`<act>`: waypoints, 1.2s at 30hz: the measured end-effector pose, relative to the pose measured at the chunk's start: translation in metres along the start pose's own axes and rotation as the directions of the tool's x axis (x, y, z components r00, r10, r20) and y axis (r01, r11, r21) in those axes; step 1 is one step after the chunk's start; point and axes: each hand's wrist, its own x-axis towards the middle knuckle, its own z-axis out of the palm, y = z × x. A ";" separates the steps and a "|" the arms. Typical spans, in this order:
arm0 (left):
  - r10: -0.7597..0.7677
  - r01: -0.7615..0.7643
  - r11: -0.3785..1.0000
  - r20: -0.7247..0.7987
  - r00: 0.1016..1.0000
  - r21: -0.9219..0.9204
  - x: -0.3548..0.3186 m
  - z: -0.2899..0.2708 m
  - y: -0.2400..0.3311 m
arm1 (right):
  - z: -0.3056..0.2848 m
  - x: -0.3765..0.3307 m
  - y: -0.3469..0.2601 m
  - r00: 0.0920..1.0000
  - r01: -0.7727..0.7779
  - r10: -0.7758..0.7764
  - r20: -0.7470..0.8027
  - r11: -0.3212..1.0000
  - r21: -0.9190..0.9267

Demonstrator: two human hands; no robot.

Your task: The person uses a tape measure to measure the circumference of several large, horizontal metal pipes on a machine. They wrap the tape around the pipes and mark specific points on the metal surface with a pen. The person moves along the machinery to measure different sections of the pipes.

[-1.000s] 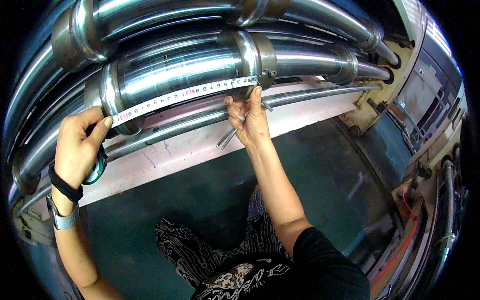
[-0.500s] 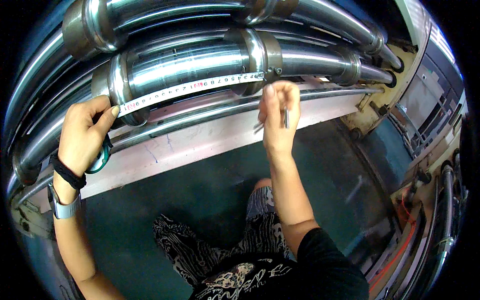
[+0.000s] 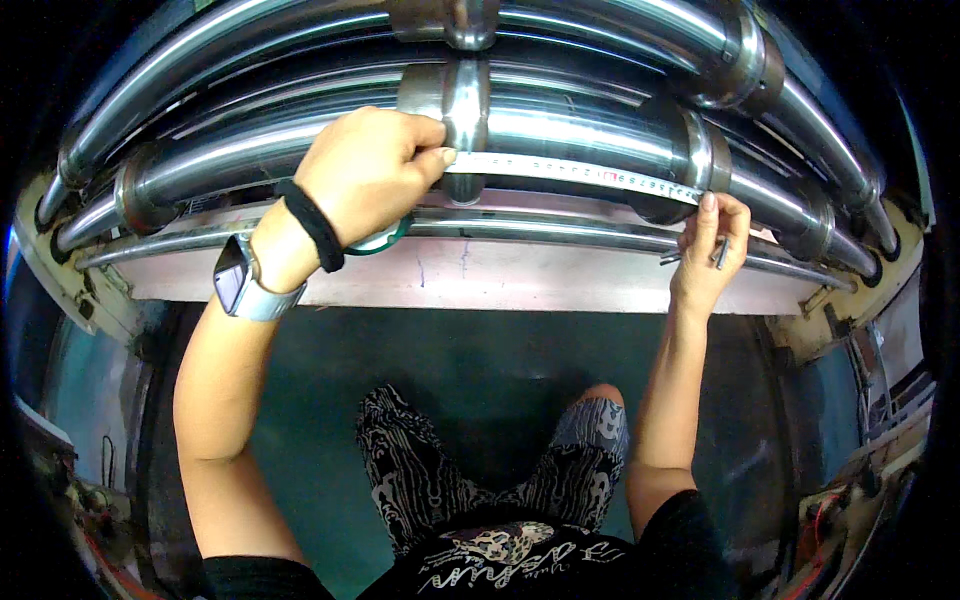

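A white tape measure blade (image 3: 570, 170) is stretched along the front of a shiny steel roller (image 3: 585, 130), between two raised collars. My left hand (image 3: 365, 160) is closed on the tape by the left collar (image 3: 466, 110), thumb and forefinger pinching the blade. Under that hand, the dark green tape case (image 3: 385, 240) shows only in part. At the right collar (image 3: 700, 150), my right hand (image 3: 715, 235) has its thumb and fingers at the blade's end. A thin metal rod (image 3: 721, 254) is also gripped in it, sticking out on both sides; its full shape is hidden.
More steel rollers (image 3: 620, 60) run behind, with collars standing proud of them. In front, a thin steel bar (image 3: 560, 232) crosses above a pale pink beam (image 3: 540, 275). Machine side frames (image 3: 815, 335) flank the dark green floor (image 3: 480, 360).
The view has swung left, so the rollers and both hands appear farther right. My right fingertips now meet the tape's end, where a small gap showed before. The tape still spans the two collars.
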 end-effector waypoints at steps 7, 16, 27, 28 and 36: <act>-0.047 0.047 0.999 0.020 0.999 0.006 0.000 -0.002 0.002 | 0.002 0.000 -0.003 1.000 -0.002 0.001 0.010 1.000 0.008; -0.021 0.020 0.999 0.011 1.000 0.031 0.001 -0.001 0.000 | 0.002 0.000 -0.004 1.000 -0.008 0.008 0.008 1.000 0.016; -0.038 0.038 0.999 0.014 0.999 0.012 0.001 -0.001 0.001 | 0.002 0.001 -0.002 1.000 -0.008 0.008 0.013 1.000 0.015; -0.039 0.039 0.999 0.014 0.999 0.015 0.001 -0.001 0.001 | 0.002 0.001 -0.003 1.000 -0.010 0.010 0.013 1.000 0.016; -0.006 0.006 0.999 0.003 1.000 0.033 0.001 -0.002 -0.001 | 0.002 0.001 -0.003 1.000 -0.004 0.004 0.015 1.000 0.020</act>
